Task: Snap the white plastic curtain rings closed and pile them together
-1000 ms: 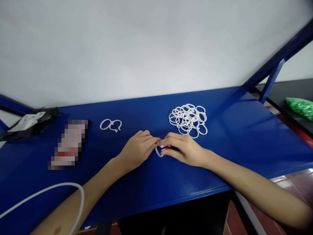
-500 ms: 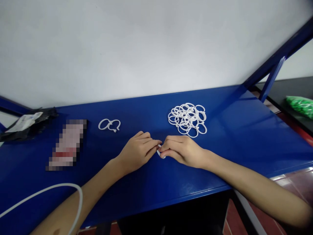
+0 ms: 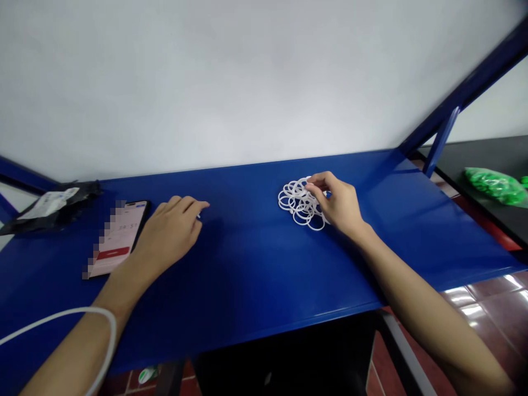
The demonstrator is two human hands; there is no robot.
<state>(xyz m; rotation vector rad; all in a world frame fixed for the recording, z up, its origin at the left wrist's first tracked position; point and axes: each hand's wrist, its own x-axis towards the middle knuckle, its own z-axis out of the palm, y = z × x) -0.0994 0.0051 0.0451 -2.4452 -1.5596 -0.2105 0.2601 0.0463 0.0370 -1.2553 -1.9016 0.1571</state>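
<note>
My left hand (image 3: 171, 226) lies palm down on the blue table (image 3: 247, 264), fingers stretched out beside the phone. It covers the spot where the small linked white rings lay; only a white tip (image 3: 198, 215) peeks out at its fingertips. My right hand (image 3: 338, 206) rests on the pile of white plastic rings (image 3: 297, 206), with thumb and forefinger pinched on a ring at the pile's top. The ring both hands held earlier is not visible.
A phone (image 3: 117, 237) with a lit screen lies left of my left hand. A black packet (image 3: 49, 206) sits at the far left edge. A white cable (image 3: 61, 316) crosses my left forearm. A green bag (image 3: 493, 184) lies on a dark table at right.
My hands have parted from the middle. The left one moved left onto the small ring group, and the right one moved back to the ring pile and pinched a ring.
</note>
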